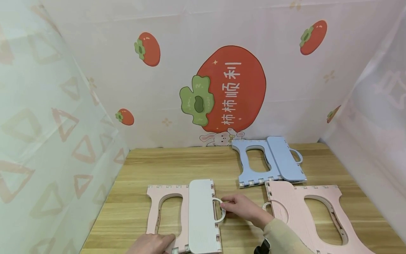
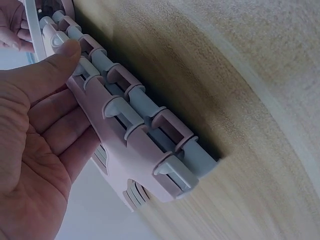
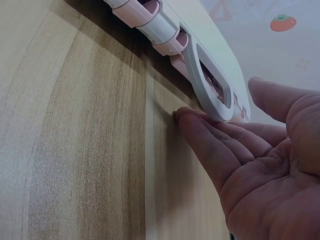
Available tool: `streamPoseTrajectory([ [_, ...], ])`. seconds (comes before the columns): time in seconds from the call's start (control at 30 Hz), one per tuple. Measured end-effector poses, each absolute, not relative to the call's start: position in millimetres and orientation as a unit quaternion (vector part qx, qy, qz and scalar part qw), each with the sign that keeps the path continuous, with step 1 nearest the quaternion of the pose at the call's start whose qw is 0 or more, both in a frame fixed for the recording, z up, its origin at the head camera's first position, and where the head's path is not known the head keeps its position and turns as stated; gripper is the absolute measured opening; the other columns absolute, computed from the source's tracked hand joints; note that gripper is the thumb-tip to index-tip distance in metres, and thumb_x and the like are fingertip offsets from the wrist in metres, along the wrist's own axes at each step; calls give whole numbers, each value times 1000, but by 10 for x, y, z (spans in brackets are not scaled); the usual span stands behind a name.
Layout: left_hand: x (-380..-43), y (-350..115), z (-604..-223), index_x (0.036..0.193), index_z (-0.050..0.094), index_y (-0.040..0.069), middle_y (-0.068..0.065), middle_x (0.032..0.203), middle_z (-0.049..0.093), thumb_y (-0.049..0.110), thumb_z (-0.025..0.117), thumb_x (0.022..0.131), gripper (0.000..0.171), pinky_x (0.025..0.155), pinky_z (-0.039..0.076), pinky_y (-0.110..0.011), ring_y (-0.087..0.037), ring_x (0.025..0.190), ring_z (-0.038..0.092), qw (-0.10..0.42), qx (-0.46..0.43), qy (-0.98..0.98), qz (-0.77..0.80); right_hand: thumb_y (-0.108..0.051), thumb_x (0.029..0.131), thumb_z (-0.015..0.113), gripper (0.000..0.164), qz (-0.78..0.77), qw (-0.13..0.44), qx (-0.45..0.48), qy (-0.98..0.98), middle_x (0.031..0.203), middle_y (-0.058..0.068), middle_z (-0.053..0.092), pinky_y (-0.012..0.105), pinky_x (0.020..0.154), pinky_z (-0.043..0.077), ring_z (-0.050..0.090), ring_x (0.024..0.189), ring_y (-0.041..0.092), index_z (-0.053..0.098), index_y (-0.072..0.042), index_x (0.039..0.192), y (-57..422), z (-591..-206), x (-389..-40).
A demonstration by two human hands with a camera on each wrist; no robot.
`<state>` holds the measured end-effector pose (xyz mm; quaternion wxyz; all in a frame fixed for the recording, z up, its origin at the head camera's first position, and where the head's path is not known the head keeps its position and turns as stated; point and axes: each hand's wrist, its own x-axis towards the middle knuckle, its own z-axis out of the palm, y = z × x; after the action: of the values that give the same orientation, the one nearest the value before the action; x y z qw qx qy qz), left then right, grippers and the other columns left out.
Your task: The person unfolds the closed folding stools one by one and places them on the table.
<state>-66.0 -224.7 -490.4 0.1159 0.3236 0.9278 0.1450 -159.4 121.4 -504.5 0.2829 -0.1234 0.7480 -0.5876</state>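
A folded step stool (image 1: 201, 215) with a white top panel and pink leg panels lies flat at the front of the table. My left hand (image 1: 150, 244) holds its near edge. In the left wrist view the thumb (image 2: 65, 50) presses on the pink and white hinged edge (image 2: 132, 117), and the other fingers go behind the pink panel. By the white loop handle (image 1: 225, 213) is my right hand (image 1: 242, 209). The right wrist view has its straight fingers (image 3: 205, 140) right at the handle's underside, while the thumb (image 3: 270, 97) stands apart.
A blue folded stool (image 1: 280, 158) lies at the back right. Close to the right forearm lies an all-pink folded stool (image 1: 304, 211). Patterned sheets hang as walls behind and along both sides of the wooden table (image 1: 171, 162).
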Motion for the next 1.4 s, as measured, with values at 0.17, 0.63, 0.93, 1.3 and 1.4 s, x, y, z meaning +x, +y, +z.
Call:
streamPoseTrajectory([
  [0.17,-668,-2230,-4900,80,52,22,23,58,39,14,74,81,24,44,30,-15,5,51,35,118,322,928,147,-19,104,61,35,-596,295,-119,737,121,17,70,42,93,59,68,111,29,67,5,128,1216,-5043,-1613],
  [0.63,-690,-2255,-4950,80,52,21,21,58,41,9,75,77,27,45,29,-13,6,53,36,75,347,925,138,-19,105,58,46,-674,317,-52,666,108,19,73,41,89,61,72,101,30,55,14,137,1179,-5100,-1623],
  [0.93,-746,-2218,-4949,83,55,20,22,62,42,6,75,80,25,47,32,-13,6,55,37,86,343,923,149,-19,106,57,46,-705,306,-19,639,108,21,72,41,88,62,73,99,31,53,13,140,1187,-5139,-1634],
  [1.3,-760,-2183,-4924,86,55,19,20,63,45,10,78,82,25,48,36,-18,4,57,39,101,324,929,148,-20,107,56,49,-714,313,-6,627,108,25,72,42,90,61,73,99,31,50,12,142,1205,-5110,-1667],
  [1.4,-768,-2172,-4916,87,56,19,19,63,48,12,80,82,25,49,36,-19,4,57,40,103,321,931,143,-20,107,56,49,-714,312,-2,627,108,24,73,42,89,61,73,100,31,49,12,143,1211,-5102,-1673],
])
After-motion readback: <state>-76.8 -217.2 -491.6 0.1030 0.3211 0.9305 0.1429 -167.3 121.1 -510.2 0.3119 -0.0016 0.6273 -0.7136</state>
